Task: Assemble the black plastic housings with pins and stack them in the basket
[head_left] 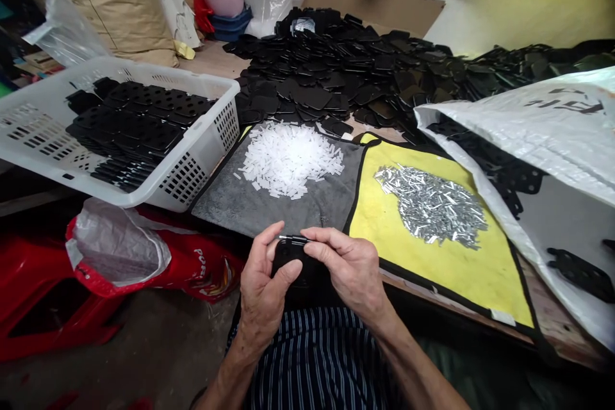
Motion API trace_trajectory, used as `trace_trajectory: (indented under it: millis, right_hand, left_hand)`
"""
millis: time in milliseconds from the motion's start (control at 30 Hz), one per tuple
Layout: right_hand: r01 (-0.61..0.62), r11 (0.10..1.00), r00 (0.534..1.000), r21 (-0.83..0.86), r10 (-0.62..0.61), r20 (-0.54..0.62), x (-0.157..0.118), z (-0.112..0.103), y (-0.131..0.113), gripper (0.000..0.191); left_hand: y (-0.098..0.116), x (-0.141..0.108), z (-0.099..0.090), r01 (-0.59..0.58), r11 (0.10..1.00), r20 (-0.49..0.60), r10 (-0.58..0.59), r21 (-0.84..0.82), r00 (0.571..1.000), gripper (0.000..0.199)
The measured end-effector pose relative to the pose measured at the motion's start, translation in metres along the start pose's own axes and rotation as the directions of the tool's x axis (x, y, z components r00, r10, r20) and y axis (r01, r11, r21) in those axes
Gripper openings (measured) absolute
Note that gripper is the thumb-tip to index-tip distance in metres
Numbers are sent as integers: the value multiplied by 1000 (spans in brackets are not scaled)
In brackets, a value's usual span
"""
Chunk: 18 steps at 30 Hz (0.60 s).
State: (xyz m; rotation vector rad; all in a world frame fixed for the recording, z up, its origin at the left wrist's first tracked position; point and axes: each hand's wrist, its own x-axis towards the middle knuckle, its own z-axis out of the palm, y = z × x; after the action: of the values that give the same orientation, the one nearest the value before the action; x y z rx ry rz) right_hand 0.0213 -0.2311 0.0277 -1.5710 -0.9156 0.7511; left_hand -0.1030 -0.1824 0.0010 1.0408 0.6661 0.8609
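My left hand (pixel 269 285) is closed on a flat black plastic plate (pixel 287 252), thumb on its face and fingers behind. The plate looks like a hinge leaf, with a round hole and a barrel along its top edge. A small shiny metal pin (pixel 283 237) shows at the barrel's left end, by my left fingertips. The thumb and forefinger of my right hand (pixel 353 262) pinch the barrel's right end; anything small between those fingertips is hidden. Beyond my hands lie a heap of short white plastic strips (pixel 293 157) and a heap of silver metal pins (pixel 435 205).
A white plastic basket (pixel 158 189) at the left holds stacked black plates. More black plates (pixel 336 77) are piled at the back. A white sack (pixel 538 122) with black pieces lies at the right. Under the heaps are grey cloth (pixel 225 205) and yellow cloth (pixel 379 230). A red bag (pixel 202 262) stands below the basket.
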Motion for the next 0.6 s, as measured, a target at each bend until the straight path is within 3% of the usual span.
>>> trace_trajectory:
  millis: [133,333,400,467,600]
  right_hand:
    - [-7,998,992,-62,15,126,2,-9,-2,11]
    - [259,937,966,-233,-249,75,-11,-4,4,15]
    - [198,960,980,-197,-186,74,-14,-4,8,14]
    - [54,994,993,-96,-43,113,-13,-8,11,11]
    - [-198,969,952,145,155,264,-7,-23,10,19]
  left_hand:
    - [0,-3,1,28,995,24,-30,99,999,48]
    - [-5,-8,2,-44,981,20,41,190,999,32]
    - [-7,-7,1,-11,988,38,5,155,999,30]
    - [-8,-4,1,38,996,36,-41,78,999,30]
    - [-4,2,1,100,992,40,-97,-77,994,31]
